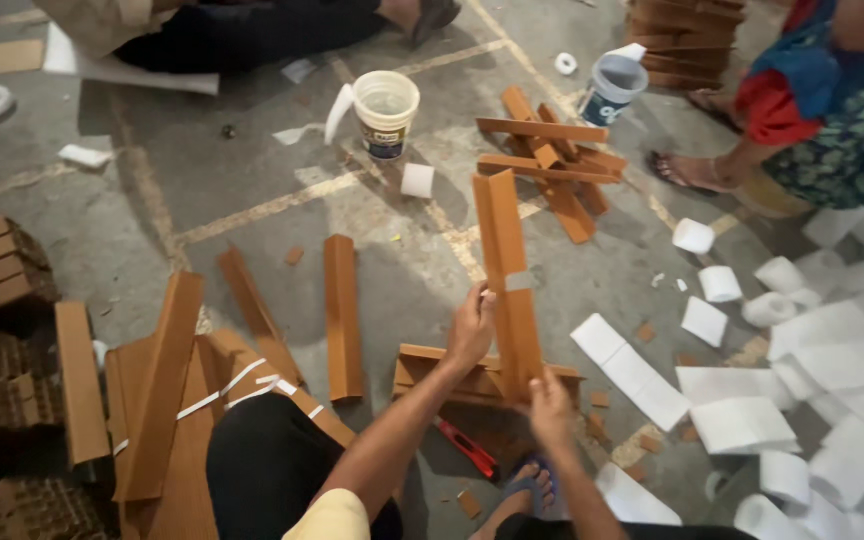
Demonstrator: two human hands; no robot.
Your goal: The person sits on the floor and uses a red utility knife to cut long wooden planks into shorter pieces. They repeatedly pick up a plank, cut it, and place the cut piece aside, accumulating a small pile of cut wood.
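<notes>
While the left hand (472,330) grips the upright brown angle strip (507,280) mid-length, the right hand (550,405) pinches its near end over a cross strip (452,372). Joining seems underway; the next move likely calls for holding both strips square.

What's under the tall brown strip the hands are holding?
The strip stands on a flat brown piece lying on the floor. The left hand and right hand grip it low down, so the joint itself is hidden.

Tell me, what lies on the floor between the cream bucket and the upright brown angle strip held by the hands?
In the head view, one small white roll lies between the cream bucket and the brown angle strip; otherwise bare floor.
</notes>
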